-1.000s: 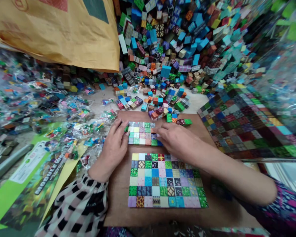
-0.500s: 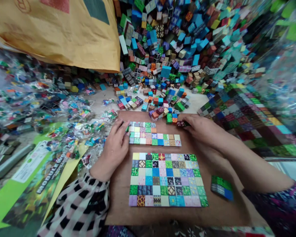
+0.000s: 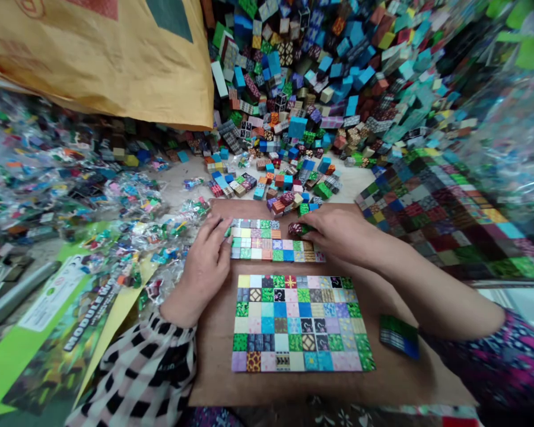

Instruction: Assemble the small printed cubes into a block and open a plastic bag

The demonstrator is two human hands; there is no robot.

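A brown board (image 3: 213,356) lies in front of me. On it sits a flat square grid of patterned cubes (image 3: 300,323). Behind that grid lies a smaller partial block of cubes (image 3: 267,244), two or three rows deep. My left hand (image 3: 207,264) rests flat against the left end of that block, fingers stretched out. My right hand (image 3: 338,234) is closed on a short row of cubes (image 3: 299,228), dark red and green, held just above the right end of the block.
A huge heap of loose coloured cubes (image 3: 315,77) rises behind the board. Stacked finished cube grids (image 3: 436,213) stand at the right. Small plastic bags of cubes (image 3: 129,231) and green printed cartons (image 3: 53,332) lie left. A small cube piece (image 3: 398,336) sits by my right forearm.
My right hand left the block, reached to the back right of the board, took a short row of cubes and carried it back towards the block. My left hand stayed put.
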